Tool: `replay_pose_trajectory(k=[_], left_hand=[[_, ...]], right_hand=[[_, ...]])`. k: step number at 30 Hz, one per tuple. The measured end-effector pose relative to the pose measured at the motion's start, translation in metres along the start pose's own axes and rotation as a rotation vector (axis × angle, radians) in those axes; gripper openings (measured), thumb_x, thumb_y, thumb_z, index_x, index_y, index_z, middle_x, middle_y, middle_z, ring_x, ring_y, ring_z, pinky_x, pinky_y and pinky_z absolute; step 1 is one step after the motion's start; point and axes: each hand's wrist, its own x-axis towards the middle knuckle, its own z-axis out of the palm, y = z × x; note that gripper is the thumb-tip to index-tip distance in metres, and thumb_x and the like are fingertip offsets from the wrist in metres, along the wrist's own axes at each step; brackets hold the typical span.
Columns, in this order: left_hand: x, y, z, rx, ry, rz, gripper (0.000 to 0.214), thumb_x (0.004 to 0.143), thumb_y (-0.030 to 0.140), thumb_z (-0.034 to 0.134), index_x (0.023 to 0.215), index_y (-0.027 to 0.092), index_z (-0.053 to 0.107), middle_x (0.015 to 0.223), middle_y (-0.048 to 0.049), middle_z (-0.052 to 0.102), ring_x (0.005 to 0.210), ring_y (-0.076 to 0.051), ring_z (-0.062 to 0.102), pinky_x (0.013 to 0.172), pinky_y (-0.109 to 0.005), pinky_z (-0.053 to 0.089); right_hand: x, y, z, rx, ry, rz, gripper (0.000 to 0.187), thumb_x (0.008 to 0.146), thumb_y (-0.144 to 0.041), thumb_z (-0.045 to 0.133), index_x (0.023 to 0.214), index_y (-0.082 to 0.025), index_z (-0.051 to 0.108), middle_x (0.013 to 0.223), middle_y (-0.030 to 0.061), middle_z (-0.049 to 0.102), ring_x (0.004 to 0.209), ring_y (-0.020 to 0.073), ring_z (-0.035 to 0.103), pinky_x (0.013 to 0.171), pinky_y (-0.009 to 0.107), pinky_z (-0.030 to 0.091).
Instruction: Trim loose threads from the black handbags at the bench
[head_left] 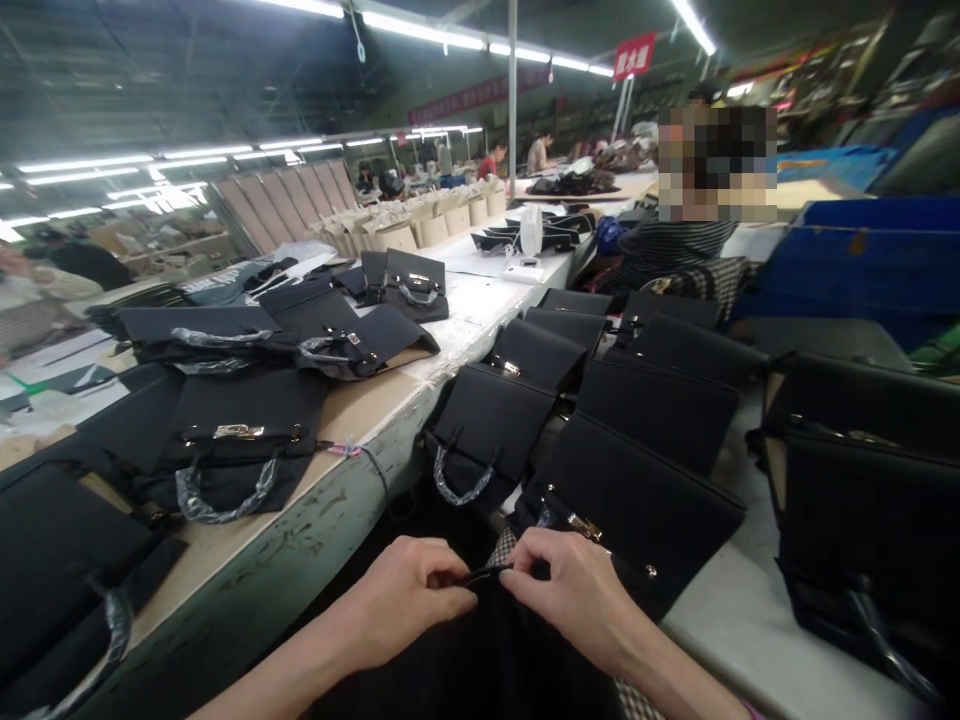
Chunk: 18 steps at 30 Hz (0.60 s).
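Well, the left hand point(409, 600) is nearly closed, thumb and curled fingers pinching the top edge of a black piece point(480, 660), and the right hand point(566, 590) grips the same edge just beside it, also nearly closed. The piece lies low between the forearms, close to the body, its lower part too dark to make out. Just beyond the right hand, a black bag point(637, 500) with gold clasps lies tilted among other black bags; one nearby has a wrapped handle point(461, 485). More black bags sit on the left table point(360, 405). Farther off, near blue bins point(862, 260), is a person in a striped top point(675, 245)
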Motion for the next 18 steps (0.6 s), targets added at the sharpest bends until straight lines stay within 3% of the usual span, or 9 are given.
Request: replay_pose_trajectory(k=[5, 10, 15, 18], left_hand=[[0.003, -0.001, 0.008, -0.133, -0.028, -0.06, 0.016, 0.079, 0.024, 0.058, 0.071, 0.016, 0.069, 0.066, 0.0037, 0.056, 0.061, -0.011, 0.048, 0.058, -0.021, 0.034], [0.005, 0.001, 0.012, -0.088, 0.0, -0.026, 0.017, 0.078, 0.022, 0.058, 0.064, 0.015, 0.064, 0.064, 0.0047, 0.053, 0.06, -0.01, 0.046, 0.057, -0.021, 0.033], [0.014, 0.0, 0.017, -0.054, -0.063, -0.093, 0.019, 0.079, 0.028, 0.058, 0.067, 0.015, 0.066, 0.055, 0.0064, 0.046, 0.053, -0.009, 0.04, 0.049, -0.021, 0.026], [0.02, 0.003, 0.018, 0.047, -0.065, -0.031, 0.022, 0.082, 0.031, 0.058, 0.067, 0.016, 0.065, 0.053, 0.0069, 0.045, 0.052, -0.009, 0.038, 0.051, -0.022, 0.024]], right_hand=[[0.0, 0.006, 0.0, 0.031, 0.011, 0.005, 0.017, 0.077, -0.025, 0.062, 0.06, -0.022, 0.062, 0.076, -0.004, 0.073, 0.073, 0.0166, 0.066, 0.066, 0.026, 0.04], [-0.002, 0.007, 0.0, 0.027, 0.017, 0.029, 0.016, 0.076, -0.025, 0.062, 0.06, -0.022, 0.062, 0.074, -0.0035, 0.073, 0.072, 0.0173, 0.066, 0.066, 0.027, 0.04], [0.0, 0.006, 0.0, 0.012, 0.037, 0.075, 0.017, 0.075, -0.024, 0.063, 0.058, -0.022, 0.062, 0.072, -0.004, 0.073, 0.071, 0.0167, 0.066, 0.066, 0.027, 0.039], [0.001, 0.009, 0.002, 0.005, 0.046, 0.095, 0.016, 0.074, -0.025, 0.063, 0.059, -0.022, 0.063, 0.071, -0.0038, 0.073, 0.069, 0.0166, 0.065, 0.064, 0.027, 0.038]])
